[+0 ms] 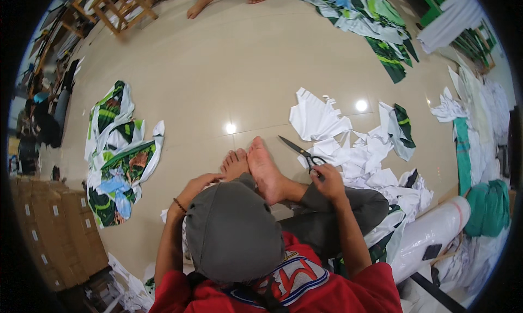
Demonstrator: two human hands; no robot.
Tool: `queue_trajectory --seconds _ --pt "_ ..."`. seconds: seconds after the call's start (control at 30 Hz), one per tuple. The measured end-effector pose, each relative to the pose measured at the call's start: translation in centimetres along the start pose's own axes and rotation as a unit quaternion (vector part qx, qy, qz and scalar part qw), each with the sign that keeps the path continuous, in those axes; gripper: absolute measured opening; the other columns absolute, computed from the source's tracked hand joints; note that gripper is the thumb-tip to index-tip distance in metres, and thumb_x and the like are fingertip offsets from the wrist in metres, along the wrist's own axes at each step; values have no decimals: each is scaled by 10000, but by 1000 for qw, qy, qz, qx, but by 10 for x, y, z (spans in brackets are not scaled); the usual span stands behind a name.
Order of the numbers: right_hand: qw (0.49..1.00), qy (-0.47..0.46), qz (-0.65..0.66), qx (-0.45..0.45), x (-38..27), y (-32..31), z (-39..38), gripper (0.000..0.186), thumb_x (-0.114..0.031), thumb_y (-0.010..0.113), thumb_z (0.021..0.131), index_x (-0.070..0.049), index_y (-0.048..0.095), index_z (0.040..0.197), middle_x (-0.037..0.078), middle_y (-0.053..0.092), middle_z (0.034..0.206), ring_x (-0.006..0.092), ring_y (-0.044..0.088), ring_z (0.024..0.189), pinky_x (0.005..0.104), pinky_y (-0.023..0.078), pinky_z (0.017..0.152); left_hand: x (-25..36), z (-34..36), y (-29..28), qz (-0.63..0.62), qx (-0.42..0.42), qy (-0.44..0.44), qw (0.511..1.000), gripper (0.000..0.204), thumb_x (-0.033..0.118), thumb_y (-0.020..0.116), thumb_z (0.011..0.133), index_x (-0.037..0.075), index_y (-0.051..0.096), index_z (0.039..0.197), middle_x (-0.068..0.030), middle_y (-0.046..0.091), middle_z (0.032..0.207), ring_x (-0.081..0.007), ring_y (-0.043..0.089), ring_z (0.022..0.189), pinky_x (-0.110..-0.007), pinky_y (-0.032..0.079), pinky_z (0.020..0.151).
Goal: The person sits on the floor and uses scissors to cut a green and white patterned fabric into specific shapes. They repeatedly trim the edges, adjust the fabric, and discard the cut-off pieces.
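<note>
My right hand [329,183] is closed round the black handles of a pair of scissors [297,148]. Their long dark blades lie together and point up and left, just above the floor beside my bare foot [263,169]. At my other foot [235,164], my left hand [207,180] reaches in with its fingers stretched out near the ankle. A grey cap [234,231] hides part of that hand and the area under it. White cloth scraps [359,155] lie in a heap beside the scissors and my right hand.
Green-and-white printed cloth pieces [120,160] lie on the floor to the left, with another printed pile [359,13] far right. A wrapped roll [436,234] stands close on my right. Cardboard boxes [57,231] are stacked at left. A wooden stool [122,8] and another person's feet [201,4] are far off.
</note>
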State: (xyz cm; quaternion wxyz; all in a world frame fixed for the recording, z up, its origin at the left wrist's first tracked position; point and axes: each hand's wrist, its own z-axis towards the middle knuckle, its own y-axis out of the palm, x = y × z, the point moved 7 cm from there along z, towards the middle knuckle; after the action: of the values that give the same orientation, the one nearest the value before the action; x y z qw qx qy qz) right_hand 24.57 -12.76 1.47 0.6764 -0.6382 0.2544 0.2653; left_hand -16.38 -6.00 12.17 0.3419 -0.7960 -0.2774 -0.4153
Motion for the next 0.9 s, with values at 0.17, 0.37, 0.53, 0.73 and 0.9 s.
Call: queue_trajectory --seconds 0.17,0.37,0.53,0.73,0.9 --pt "983 79 89 -138 -55 -6 -84 179 -197 807 841 -76 735 952 84 703 841 257 654 661 359 535 640 36 54 35 62 -99 53 992 390 394 653 1005 148 670 1307 -160 710 1186 -261 682 1084 -370 523 925" --pt "929 150 43 -334 -106 -32 -198 273 -347 729 901 -93 720 999 128 711 1001 329 684 928 406 551 792 54 93 55 114 -126 115 979 454 374 737 948 96 661 1299 -169 694 1127 -318 657 1047 -404 503 934" --pt "853 227 350 -313 -102 -22 -270 143 -142 665 964 -30 645 1051 66 670 996 184 645 953 317 511 854 57 110 72 114 -182 145 966 451 288 771 927 49 656 1292 -162 669 1056 -284 620 989 -393 473 943" --pt "632 530 496 -273 -89 -52 -337 240 -116 610 1013 -25 665 1228 26 673 1103 139 627 994 274 486 904 58 118 70 102 -199 100 970 417 240 757 933 43 658 1287 -162 685 1080 -276 657 995 -384 511 903" --pt "654 422 526 -343 -90 -51 -407 419 -172 636 970 1 639 1352 64 697 1191 153 629 1046 287 487 943 53 121 70 70 -225 46 971 407 176 701 967 23 620 1336 -142 673 1164 -230 647 1082 -349 495 954"
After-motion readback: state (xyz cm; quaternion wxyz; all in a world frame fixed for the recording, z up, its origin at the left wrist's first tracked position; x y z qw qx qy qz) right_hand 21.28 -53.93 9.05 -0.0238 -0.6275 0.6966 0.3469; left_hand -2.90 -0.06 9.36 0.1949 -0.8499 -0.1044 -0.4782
